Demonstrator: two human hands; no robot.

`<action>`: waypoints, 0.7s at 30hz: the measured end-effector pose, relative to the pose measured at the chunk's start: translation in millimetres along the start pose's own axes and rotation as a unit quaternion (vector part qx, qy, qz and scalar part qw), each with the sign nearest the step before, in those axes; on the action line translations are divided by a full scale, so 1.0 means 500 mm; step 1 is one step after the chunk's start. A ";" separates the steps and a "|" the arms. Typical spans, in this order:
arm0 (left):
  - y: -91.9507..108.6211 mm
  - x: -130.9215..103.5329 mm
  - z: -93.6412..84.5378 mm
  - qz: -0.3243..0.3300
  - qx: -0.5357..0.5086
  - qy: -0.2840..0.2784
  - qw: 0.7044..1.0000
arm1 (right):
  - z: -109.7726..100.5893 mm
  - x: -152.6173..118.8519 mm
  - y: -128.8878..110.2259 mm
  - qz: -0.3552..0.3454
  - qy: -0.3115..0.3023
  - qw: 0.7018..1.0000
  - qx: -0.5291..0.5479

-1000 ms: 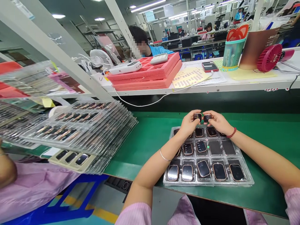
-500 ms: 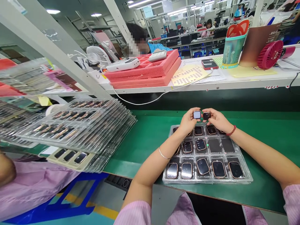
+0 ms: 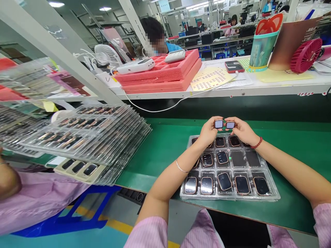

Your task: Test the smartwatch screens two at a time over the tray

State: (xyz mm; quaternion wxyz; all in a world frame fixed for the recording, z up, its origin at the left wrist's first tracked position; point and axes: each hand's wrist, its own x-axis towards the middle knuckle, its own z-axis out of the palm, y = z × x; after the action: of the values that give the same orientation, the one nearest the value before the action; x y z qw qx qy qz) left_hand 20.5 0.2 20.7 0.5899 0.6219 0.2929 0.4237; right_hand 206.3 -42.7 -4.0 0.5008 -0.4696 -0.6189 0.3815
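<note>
- The left hand (image 3: pixel 209 131) is closed in a pinch, thumb and fingers round the edges of one watch body (image 3: pixel 218 124)
- The right hand (image 3: pixel 244 131) pinches a second watch body (image 3: pixel 230 125) in the same way, its fingers curled in
- Both pieces are up above the far edge of a clear tray (image 3: pixel 275 197), side by side, close together, faces toward the wearer
- Both faces look pale; whether they are lit or reflecting, I cannot tell
- The step in hand, as I judge it, is holding the pair up in view, one per hand
- Any move from here calls for a steady grip on the edges, with the two cases kept from knocking
- The tray lies on the green table (image 3: pixel 292 137) under the hands, with more watch bodies (image 3: pixel 242 185) face up in its pockets
- Well to the left, a tall stack of filled trays (image 3: pixel 124 144) fans out in uneven layers
</note>
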 end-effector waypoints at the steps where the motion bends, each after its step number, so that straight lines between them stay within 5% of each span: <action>1: -0.001 0.000 0.000 -0.001 0.000 -0.001 1.000 | 0.000 0.000 0.000 0.000 0.000 1.000 -0.003; 21: -0.006 -0.002 0.001 -0.028 -0.014 -0.003 1.000 | -0.002 -0.005 -0.008 0.032 0.015 0.998 0.050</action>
State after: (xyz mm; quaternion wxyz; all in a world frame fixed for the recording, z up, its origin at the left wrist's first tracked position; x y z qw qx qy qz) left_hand 20.9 -0.5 17.4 0.6109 0.6066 0.3021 0.4093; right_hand 206.4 -46.1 -0.6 0.5204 -0.4696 -0.5759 0.4207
